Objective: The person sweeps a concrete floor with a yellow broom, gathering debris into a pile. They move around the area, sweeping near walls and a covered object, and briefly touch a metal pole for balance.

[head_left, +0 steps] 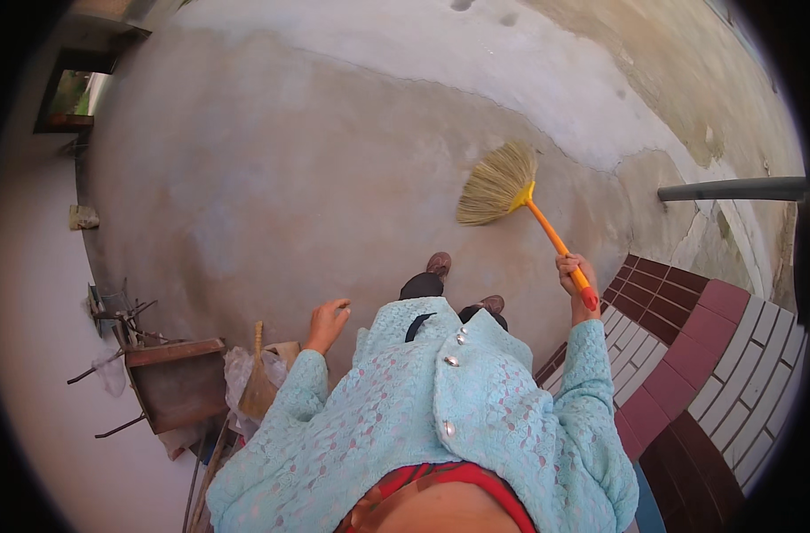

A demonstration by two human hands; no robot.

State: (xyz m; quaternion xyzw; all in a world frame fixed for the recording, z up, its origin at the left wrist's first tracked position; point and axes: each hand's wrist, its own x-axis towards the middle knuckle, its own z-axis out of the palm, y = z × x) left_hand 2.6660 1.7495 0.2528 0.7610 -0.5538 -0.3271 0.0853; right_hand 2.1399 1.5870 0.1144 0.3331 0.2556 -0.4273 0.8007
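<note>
My right hand (577,277) grips the orange handle of a broom (547,229), near the handle's upper end. The broom's straw-coloured head (496,185) rests on the bare concrete floor (272,186) ahead of my feet (440,264). My left hand (327,322) hangs free at my side, fingers loosely curled, holding nothing. Light blue lace sleeves cover both arms.
A rusty metal box (176,382) with scrap rods, bags and a small straw brush (258,373) sits at the lower left by the white wall. Maroon and white tiled steps (698,355) rise on the right under a grey rail (734,189).
</note>
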